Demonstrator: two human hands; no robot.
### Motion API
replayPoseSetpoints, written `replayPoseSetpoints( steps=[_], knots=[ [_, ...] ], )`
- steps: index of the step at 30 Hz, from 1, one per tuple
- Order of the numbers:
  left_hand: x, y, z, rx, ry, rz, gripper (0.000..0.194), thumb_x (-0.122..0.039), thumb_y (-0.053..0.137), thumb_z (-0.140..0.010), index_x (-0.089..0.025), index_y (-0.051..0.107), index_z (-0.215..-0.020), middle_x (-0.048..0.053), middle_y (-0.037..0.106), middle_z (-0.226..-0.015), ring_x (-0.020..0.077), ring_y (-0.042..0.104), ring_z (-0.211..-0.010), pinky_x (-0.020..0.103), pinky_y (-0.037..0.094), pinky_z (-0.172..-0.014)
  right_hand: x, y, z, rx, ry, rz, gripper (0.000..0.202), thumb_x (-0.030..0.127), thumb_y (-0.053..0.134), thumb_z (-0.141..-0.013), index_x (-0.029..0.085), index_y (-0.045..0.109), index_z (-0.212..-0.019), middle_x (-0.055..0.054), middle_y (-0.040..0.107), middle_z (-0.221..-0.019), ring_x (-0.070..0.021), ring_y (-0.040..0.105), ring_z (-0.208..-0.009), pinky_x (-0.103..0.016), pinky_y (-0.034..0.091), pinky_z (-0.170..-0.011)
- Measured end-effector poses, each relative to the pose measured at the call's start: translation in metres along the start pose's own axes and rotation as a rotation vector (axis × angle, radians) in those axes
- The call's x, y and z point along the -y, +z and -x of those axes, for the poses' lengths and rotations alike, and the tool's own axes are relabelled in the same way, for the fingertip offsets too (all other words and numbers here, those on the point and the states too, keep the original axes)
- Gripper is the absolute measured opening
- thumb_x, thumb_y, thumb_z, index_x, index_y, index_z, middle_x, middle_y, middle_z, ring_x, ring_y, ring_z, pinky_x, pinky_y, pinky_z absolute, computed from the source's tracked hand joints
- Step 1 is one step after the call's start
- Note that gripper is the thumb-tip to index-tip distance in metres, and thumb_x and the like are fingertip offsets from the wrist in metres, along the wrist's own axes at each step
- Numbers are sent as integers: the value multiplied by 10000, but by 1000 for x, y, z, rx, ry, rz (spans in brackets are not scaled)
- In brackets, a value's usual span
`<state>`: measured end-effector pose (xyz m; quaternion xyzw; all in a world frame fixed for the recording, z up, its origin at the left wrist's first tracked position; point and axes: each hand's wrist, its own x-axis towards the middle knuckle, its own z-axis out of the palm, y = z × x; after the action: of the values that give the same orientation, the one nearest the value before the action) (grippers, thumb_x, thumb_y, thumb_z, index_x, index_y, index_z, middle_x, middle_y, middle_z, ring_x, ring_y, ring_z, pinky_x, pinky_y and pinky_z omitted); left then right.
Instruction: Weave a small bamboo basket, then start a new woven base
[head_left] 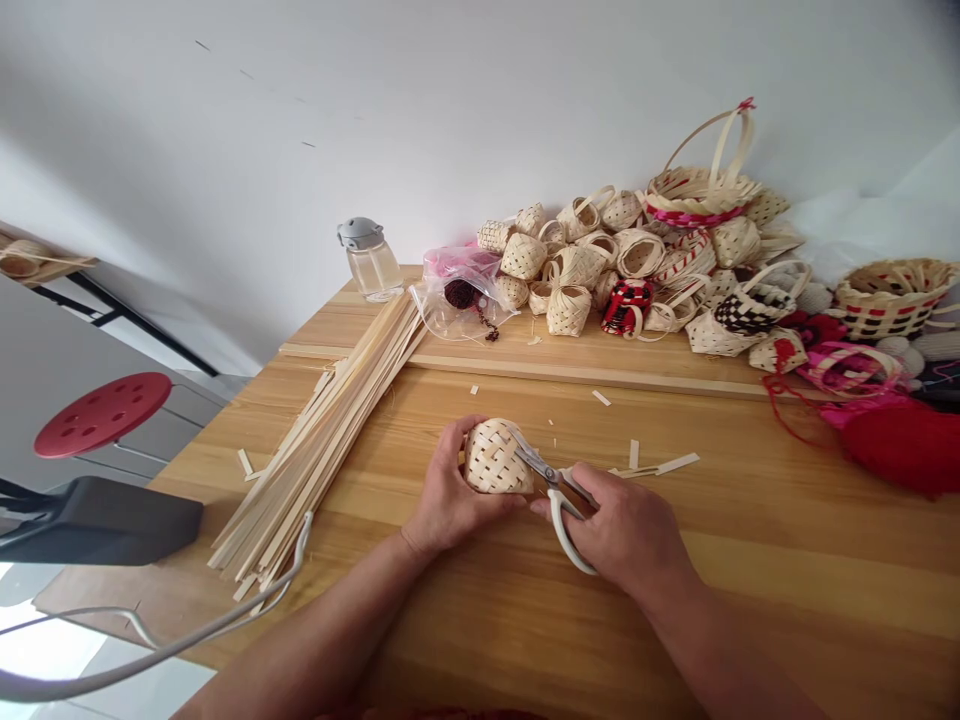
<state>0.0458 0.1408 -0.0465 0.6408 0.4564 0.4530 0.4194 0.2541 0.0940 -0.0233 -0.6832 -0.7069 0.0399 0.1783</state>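
A small woven basket (495, 458) of pale strips is gripped in my left hand (454, 490), thumb and fingers wrapped round its sides above the table. Scissors (553, 474) with white handles are in my right hand (630, 525), with fingers through the loops. Their blades reach the basket's right side and touch or nearly touch the weave. Whether a strip lies between the blades I cannot tell. Short cut strip pieces (677, 464) lie on the table just right of the scissors.
A bundle of long pale strips (330, 440) lies at the left, with a white cable (304, 545) across its near end. Behind stand a bottle (373, 262) and a heap of small woven baskets (577, 265). Red yarn (904, 445) sits at the right. A red stool (103, 413) stands beyond the table.
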Motion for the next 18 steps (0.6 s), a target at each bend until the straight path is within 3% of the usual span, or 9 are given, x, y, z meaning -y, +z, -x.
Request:
replayPoseSetpoints(
  steps=[11, 18],
  knots=[
    [-5, -5, -2, 13, -19, -25, 893, -331, 923, -507, -211, 515, -1292, 99, 638, -1185, 291, 625, -1086, 423, 520, -934, -1, 2, 0, 16, -12, -1, 414, 599, 562, -844, 235, 516, -651, 22, 583, -539, -132, 457, -473, -263, 201, -526],
    [-5, -7, -3, 41, -33, -14, 917, -322, 921, -514, -210, 489, -1316, 116, 606, -1253, 314, 585, -1174, 455, 499, -985, -10, 9, -1, 35, -7, -32, 437, 628, 557, -842, 236, 533, -649, 14, 588, -524, -134, 464, -460, -265, 204, -524]
  ],
)
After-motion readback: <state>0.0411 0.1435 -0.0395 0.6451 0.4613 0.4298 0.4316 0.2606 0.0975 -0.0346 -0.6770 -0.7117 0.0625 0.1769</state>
